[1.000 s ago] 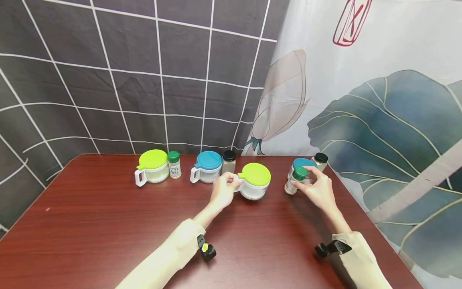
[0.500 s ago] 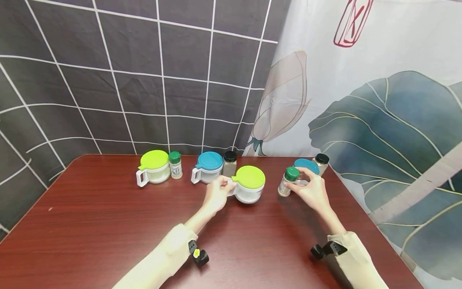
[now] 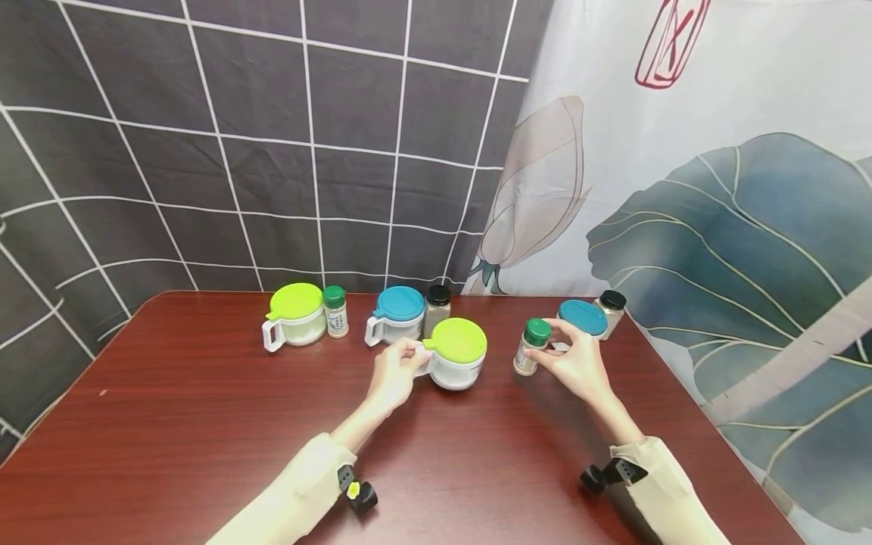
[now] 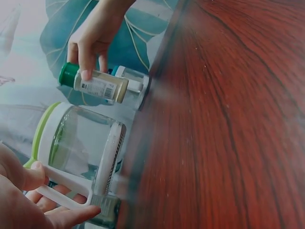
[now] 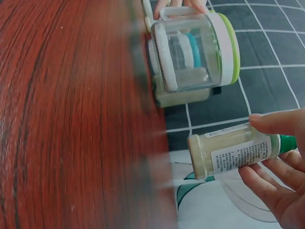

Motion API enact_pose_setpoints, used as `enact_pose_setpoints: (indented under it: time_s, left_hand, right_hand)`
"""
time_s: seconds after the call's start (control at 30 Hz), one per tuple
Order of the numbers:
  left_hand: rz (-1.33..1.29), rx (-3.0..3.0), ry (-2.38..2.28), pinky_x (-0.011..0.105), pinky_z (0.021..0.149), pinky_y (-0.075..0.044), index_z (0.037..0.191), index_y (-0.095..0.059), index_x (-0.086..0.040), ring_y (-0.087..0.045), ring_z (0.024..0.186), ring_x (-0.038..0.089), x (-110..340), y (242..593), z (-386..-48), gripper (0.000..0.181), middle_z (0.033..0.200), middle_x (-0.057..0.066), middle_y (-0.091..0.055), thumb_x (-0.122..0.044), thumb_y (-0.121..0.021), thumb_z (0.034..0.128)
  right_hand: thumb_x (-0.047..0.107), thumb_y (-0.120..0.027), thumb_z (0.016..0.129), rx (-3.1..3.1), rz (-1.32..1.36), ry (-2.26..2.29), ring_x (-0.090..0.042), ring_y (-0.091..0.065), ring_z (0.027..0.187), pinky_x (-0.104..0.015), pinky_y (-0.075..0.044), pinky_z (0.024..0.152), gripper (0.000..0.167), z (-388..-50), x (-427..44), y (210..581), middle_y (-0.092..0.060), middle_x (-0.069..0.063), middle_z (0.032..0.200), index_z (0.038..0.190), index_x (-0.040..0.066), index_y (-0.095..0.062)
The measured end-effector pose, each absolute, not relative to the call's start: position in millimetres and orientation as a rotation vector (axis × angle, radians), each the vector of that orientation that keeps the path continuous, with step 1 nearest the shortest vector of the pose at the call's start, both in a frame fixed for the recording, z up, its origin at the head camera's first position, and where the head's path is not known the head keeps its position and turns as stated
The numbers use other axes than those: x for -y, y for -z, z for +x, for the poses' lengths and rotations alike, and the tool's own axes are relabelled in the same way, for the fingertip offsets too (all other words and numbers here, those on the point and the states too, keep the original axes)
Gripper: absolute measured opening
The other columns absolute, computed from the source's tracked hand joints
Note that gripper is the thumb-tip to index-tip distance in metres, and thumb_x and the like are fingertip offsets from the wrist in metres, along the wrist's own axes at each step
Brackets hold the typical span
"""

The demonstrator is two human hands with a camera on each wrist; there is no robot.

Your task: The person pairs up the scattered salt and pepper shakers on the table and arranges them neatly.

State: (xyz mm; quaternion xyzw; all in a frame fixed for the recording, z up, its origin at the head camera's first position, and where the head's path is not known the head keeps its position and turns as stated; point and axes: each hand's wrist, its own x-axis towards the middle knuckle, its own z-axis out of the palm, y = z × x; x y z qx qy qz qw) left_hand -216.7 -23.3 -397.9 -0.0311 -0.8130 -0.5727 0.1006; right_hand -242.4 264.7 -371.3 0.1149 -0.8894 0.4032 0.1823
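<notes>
My left hand (image 3: 395, 375) pinches the white handle of a clear seasoning jar with a lime-green lid (image 3: 458, 341). In the left wrist view the base of this jar (image 4: 81, 138) looks raised off the table. My right hand (image 3: 575, 365) grips a green-capped spice bottle (image 3: 528, 350) near its cap, thumb on one side and fingers on the other. The right wrist view shows the bottle's printed label and pale contents (image 5: 238, 150), its base apart from the wood. Just behind the right hand stands a blue-lidded jar (image 3: 583, 316), its handle partly hidden by the fingers.
A black-capped bottle (image 3: 611, 310) stands at the back right. Along the back edge are another green-lidded jar (image 3: 296, 312), a green-capped bottle (image 3: 335, 312), a blue-lidded jar (image 3: 398, 314) and a black-capped bottle (image 3: 437, 306). Curtains hang behind the brown table (image 3: 204, 424).
My left hand has drawn the green-lidded jar leftward and slightly nearer. My right hand has carried the green-capped bottle leftward and nearer, away from the blue-lidded jar at the right.
</notes>
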Motion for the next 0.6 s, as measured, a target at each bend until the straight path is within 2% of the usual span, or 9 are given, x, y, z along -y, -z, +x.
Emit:
enact_pose_setpoints:
  time_s: [0.13, 0.3, 0.4, 0.6]
  left_hand:
    - [-0.082, 2.406, 1.671, 0.043, 0.087, -0.053, 0.096, -0.068, -0.001, -0.068, 0.098, 0.030, 31, 400, -215, 0.014, 0.100, 0.017, -0.072, -0.013, -0.064, 0.0904]
    - [-0.012, 2.414, 1.741, 0.036, 0.077, -0.055, 0.097, -0.067, 0.000, -0.067, 0.094, 0.027, 39, 400, -212, 0.015, 0.100, 0.019, -0.071, -0.013, -0.065, 0.0901]
    - [0.015, 2.413, 1.790, 0.031, 0.072, -0.055, 0.098, -0.067, 0.001, -0.066, 0.091, 0.025, 43, 398, -209, 0.016, 0.101, 0.020, -0.071, -0.012, -0.064, 0.0903]
    - [0.022, 2.421, 1.766, 0.033, 0.076, -0.055, 0.099, -0.068, -0.001, -0.067, 0.094, 0.026, 51, 397, -204, 0.015, 0.103, 0.019, -0.071, -0.012, -0.065, 0.0895]
  right_hand:
    - [0.016, -0.084, 0.072, 2.524, 0.346, -1.154, 0.005, -0.060, 0.084, -0.013, -0.053, 0.072, 0.052, -241, -260, 369, -0.071, -0.010, 0.099, 0.119, 0.007, -0.063]
    - [0.016, -0.084, 0.072, 2.535, 0.388, -1.177, -0.017, -0.068, 0.088, -0.018, -0.056, 0.072, 0.052, -241, -252, 369, -0.070, -0.013, 0.100, 0.119, 0.006, -0.063]
    - [0.016, -0.084, 0.073, 2.535, 0.412, -1.203, -0.025, -0.070, 0.088, -0.018, -0.056, 0.071, 0.052, -241, -248, 371, -0.071, -0.015, 0.100, 0.119, 0.006, -0.063]
    - [0.013, -0.083, 0.073, 2.528, 0.445, -1.259, -0.026, -0.073, 0.084, -0.024, -0.057, 0.070, 0.050, -240, -237, 372, -0.072, -0.016, 0.100, 0.118, 0.006, -0.064]
